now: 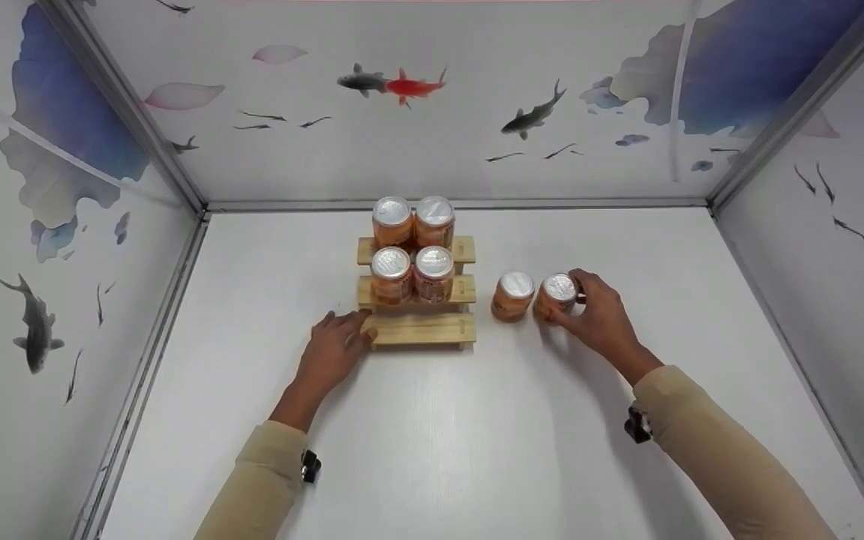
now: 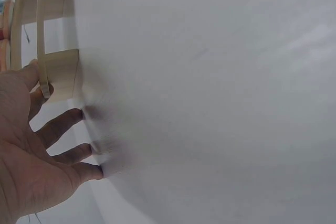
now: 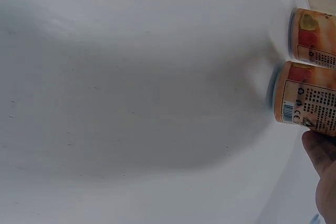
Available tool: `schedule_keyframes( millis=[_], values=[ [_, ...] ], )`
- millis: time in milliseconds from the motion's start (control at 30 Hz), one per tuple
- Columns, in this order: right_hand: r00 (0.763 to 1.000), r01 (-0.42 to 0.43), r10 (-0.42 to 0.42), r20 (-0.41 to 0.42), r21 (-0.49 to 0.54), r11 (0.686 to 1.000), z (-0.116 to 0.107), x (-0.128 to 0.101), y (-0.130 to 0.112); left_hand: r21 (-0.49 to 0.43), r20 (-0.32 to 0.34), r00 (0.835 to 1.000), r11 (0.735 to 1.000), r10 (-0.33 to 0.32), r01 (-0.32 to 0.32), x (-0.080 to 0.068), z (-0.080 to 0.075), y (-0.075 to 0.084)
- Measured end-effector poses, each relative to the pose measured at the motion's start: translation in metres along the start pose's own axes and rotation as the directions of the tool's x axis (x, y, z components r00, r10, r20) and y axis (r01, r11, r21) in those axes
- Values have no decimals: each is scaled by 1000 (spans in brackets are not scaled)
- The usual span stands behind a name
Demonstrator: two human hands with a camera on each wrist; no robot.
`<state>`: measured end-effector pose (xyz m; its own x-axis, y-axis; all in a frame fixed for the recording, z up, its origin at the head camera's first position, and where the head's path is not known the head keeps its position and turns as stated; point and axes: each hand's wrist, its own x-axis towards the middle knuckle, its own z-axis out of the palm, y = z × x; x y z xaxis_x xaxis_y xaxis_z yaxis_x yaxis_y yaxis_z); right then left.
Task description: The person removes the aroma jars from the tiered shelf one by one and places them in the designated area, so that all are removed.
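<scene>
On the white table (image 1: pixel 432 450), your right hand (image 1: pixel 603 319) curls round the right-hand can (image 1: pixel 556 295) of a pair standing just right of the wooden step rack (image 1: pixel 421 330); your left hand (image 1: pixel 334 351) lies flat with straight fingers against the rack's lowest step. Your right wrist view shows the can's barcode (unseen from the head view) but cuts off most of your hand. Four more cans (image 1: pixel 412 251) fill the upper steps.

The right hand (image 1: pixel 603 315) grips an orange can (image 1: pixel 556 296) beside another can (image 1: pixel 513 295), at three o'clock from the wooden stepped rack (image 1: pixel 418 328); the left hand (image 1: pixel 336 346) touches the rack's lowest step.
</scene>
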<state>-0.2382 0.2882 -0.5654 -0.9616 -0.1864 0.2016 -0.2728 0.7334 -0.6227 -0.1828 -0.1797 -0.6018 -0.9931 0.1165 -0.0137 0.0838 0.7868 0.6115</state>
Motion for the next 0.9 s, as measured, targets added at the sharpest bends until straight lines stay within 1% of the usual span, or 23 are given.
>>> schedule_keyframes(
  millis=[133, 300, 600, 733, 900],
  values=[
    [1000, -13, 13, 6, 11, 1000, 1, 2, -1, -2, -7, 1000, 1000, 11, -11, 0, -1, 1],
    [1000, -7, 7, -1, 15, 1000, 2, 3, -1, 3, -11, 1000, 1000, 20, -20, 1, 0, 0],
    [1000, -12, 12, 1, 21, 1000, 3, 6, 3, -2, -9, 1000, 1000, 21, -21, 1, 0, -1],
    [1000, 5, -5, 1, 0, 1000, 3, 6, 3, 4, -10, 999, 999, 36, -36, 0, 1, -2],
    [1000, 20, -20, 0, -55, 998, 2, 6, 2, 21, 22, 999, 999, 30, -30, -1, 1, -3]
  ],
)
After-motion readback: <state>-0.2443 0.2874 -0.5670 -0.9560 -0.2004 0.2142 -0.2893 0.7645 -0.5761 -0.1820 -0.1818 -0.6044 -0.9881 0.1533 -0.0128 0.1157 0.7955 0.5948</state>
